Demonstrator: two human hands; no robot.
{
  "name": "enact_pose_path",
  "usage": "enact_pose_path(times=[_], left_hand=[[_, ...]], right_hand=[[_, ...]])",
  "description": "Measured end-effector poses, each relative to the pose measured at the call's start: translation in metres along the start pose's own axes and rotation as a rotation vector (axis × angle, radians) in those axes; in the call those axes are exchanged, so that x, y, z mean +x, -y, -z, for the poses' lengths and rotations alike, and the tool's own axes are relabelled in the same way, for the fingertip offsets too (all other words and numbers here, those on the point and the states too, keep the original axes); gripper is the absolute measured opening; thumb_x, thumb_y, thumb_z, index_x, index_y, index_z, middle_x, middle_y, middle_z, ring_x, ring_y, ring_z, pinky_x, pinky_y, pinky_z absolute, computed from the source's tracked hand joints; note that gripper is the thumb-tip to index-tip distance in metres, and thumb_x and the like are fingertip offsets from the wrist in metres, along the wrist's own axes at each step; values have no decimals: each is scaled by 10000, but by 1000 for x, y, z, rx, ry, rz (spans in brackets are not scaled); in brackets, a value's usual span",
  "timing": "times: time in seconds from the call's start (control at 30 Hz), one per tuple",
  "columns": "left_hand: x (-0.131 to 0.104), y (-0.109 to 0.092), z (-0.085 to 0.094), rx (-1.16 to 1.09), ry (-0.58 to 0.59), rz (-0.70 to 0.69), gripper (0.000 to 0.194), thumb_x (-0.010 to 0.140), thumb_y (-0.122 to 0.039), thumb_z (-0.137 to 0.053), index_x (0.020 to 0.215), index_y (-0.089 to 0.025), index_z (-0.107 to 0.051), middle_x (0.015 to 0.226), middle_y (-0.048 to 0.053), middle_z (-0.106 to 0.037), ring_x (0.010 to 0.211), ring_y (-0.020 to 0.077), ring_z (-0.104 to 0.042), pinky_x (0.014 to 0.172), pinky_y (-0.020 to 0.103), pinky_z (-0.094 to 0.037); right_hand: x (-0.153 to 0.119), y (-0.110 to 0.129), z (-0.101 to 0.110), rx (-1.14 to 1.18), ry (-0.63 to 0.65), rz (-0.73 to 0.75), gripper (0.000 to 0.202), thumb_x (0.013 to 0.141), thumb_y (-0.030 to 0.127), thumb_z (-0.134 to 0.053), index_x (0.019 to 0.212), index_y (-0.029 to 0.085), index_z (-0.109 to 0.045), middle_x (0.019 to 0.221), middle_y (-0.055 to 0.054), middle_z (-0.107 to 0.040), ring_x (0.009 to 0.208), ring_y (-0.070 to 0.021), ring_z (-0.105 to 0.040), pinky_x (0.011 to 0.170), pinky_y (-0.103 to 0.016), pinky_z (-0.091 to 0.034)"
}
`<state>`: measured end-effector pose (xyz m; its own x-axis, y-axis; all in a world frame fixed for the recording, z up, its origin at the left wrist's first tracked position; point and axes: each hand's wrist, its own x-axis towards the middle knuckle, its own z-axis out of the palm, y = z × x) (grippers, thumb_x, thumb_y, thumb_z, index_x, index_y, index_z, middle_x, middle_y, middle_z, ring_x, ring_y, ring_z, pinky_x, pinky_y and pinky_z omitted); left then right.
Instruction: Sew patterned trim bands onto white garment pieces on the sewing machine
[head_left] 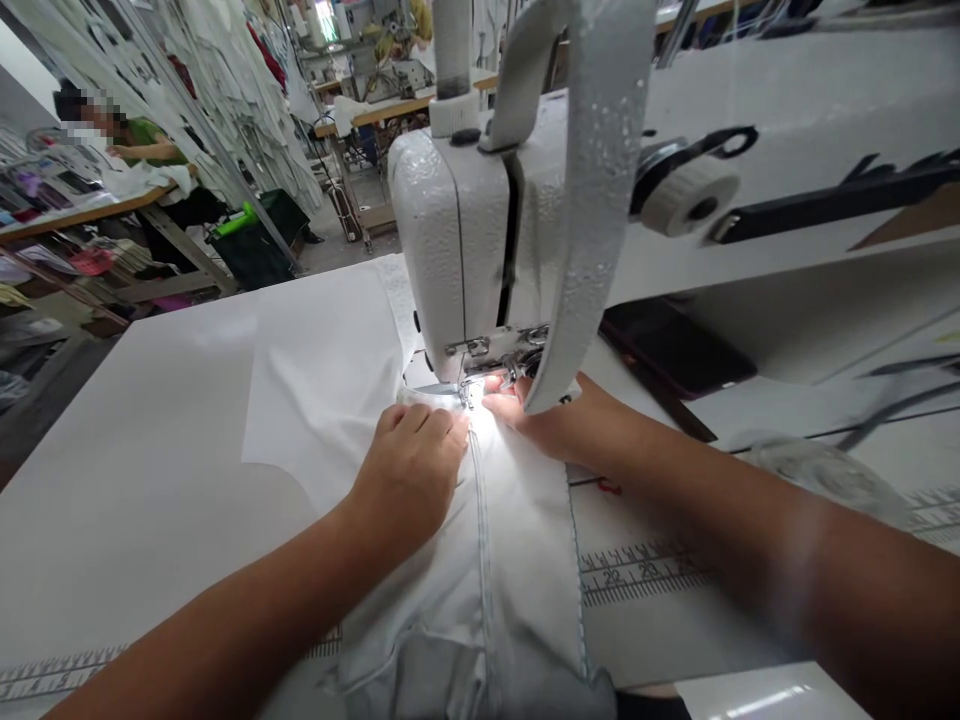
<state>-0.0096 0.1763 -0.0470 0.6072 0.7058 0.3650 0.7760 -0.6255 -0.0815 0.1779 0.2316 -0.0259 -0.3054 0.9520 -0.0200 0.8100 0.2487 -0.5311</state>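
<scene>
A piece of white fabric (525, 500) with a long stitched seam runs under the presser foot (471, 392) of a white sewing machine (427, 230). My left hand (412, 465) is closed on the fabric just left of the seam, its fingers curled together close to the foot. On the other side, my right hand (551, 415) reaches behind the machine's curved guard and grips the fabric beside the needle area, thumb and fingers drawn together. The guard partly hides this hand. A small lamp lights the spot between both hands. Toward my body the fabric bunches into folds.
A dark phone (679, 345) lies under the machine arm at the right. Printed ruler marks (645, 575) cross the white table (172, 420). A clear round object (825, 475) sits by my right forearm. Behind, a person (150, 145) works at another table near hanging white fabric (217, 100).
</scene>
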Motion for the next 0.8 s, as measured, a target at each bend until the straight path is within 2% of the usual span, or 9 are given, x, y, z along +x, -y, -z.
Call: enact_pose_path(times=[0.1, 0.23, 0.37, 0.57, 0.8], left_hand=[[0, -1, 0, 5, -4, 3, 304, 833, -70, -535, 1123, -131, -602, 941, 51, -665, 819, 213, -541, 799, 388, -410], [-2, -2, -1, 0, -14, 11, 309, 833, -69, -534, 1130, -131, -597, 964, 51, -665, 835, 213, -546, 802, 387, -405], [-4, -4, 1, 14, 1, 27, 324, 839, -51, -505, 1139, -134, -594, 969, 66, -665, 839, 214, -556, 808, 390, -399], [-2, -4, 5, 25, 36, 50, 316, 853, -51, -484, 1125, -150, -609, 943, 64, -670, 838, 221, -565, 820, 411, -382], [3, -1, 4, 49, 36, 59, 306, 854, -54, -487, 1116, -137, -622, 931, 60, -678, 829, 224, -572, 783, 410, -362]], right_hand=[[1, -2, -2, -9, -8, 30, 169, 845, 323, -503, 713, 222, -532, 723, -25, -559, 719, -192, -544, 635, -288, -401], [-3, 1, -3, -29, -14, 62, 181, 855, 330, -514, 713, 220, -534, 691, -16, -565, 713, -186, -541, 644, -285, -397], [-3, 2, -2, -76, -21, 36, 217, 855, 366, -543, 708, 206, -531, 690, -39, -568, 712, -211, -541, 650, -315, -386], [2, 5, 2, -113, 35, 49, 258, 879, 310, -519, 643, 208, -528, 667, -40, -571, 743, -217, -556, 674, -319, -382], [2, 12, 10, -107, 82, 16, 176, 905, 242, -512, 790, 181, -631, 799, -56, -651, 797, -198, -588, 721, -304, -422]])
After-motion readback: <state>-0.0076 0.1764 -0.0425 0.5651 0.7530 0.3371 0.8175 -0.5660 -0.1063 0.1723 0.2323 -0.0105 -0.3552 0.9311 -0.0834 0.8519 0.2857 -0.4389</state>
